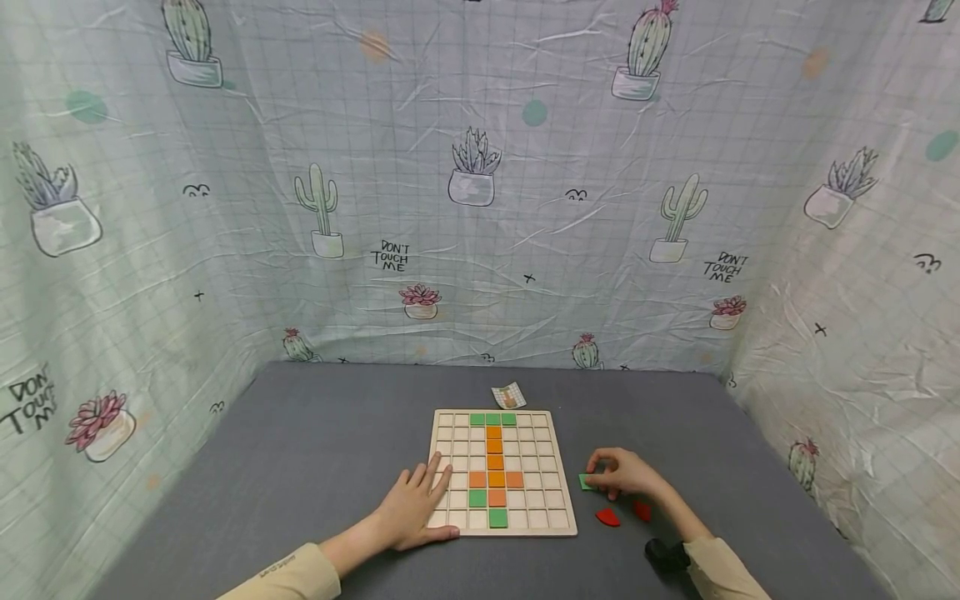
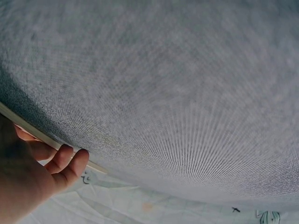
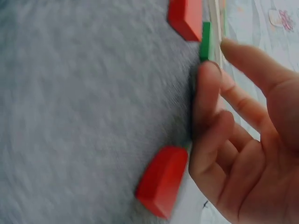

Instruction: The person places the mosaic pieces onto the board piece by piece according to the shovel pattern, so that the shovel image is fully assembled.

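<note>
A pale wooden grid board [image 1: 540,458] lies on the grey table, with green tiles [image 1: 492,419] and orange tiles [image 1: 494,447] in some cells. My left hand [image 1: 411,508] rests on its left edge, fingers spread and thumb at the near corner; the left wrist view shows several fingertips [image 2: 77,161] by the board's rim. Right of the board, my right hand [image 1: 626,473] is over a loose green tile [image 1: 585,482]. In the right wrist view a fingertip [image 3: 209,70] meets that tile [image 3: 205,39], while the thumb stands apart. The tile's near end is hidden.
Two red curved-edged pieces lie near the right hand, one red piece [image 1: 608,517] nearer the board and another red piece [image 1: 642,510] under the wrist. A small patterned card [image 1: 508,396] lies behind the board. Cactus-print curtains [image 1: 480,275] enclose the table.
</note>
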